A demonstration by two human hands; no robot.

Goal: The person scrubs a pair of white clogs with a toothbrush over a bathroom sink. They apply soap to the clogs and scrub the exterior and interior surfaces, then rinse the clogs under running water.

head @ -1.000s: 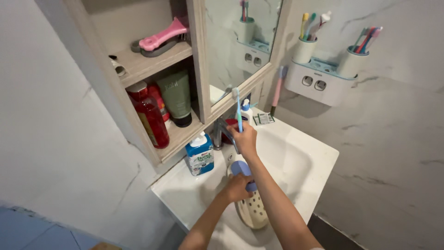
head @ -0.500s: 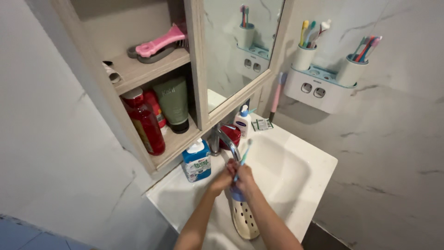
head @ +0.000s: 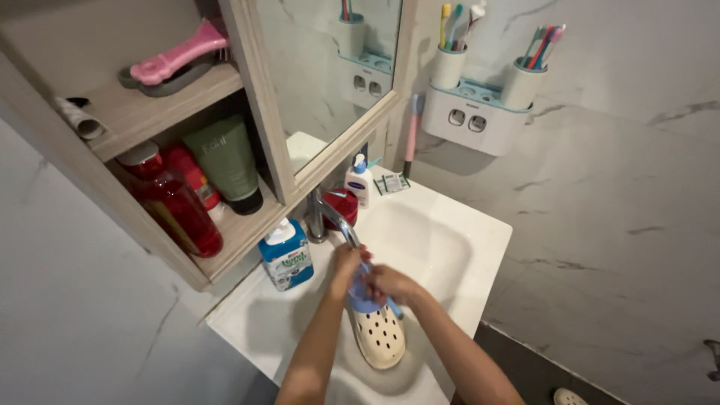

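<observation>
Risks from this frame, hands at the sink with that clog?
1. The clog lies over the sink rim, gripped only at its blue end by the left hand and right hand; it might slip off.
2. The soap bottle stands close to the left arm; an elbow could knock it.

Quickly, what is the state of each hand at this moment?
Left hand: closed on the blue heel end of the cream perforated clog over the sink.
Right hand: closed on a blue toothbrush, against the clog.
</observation>
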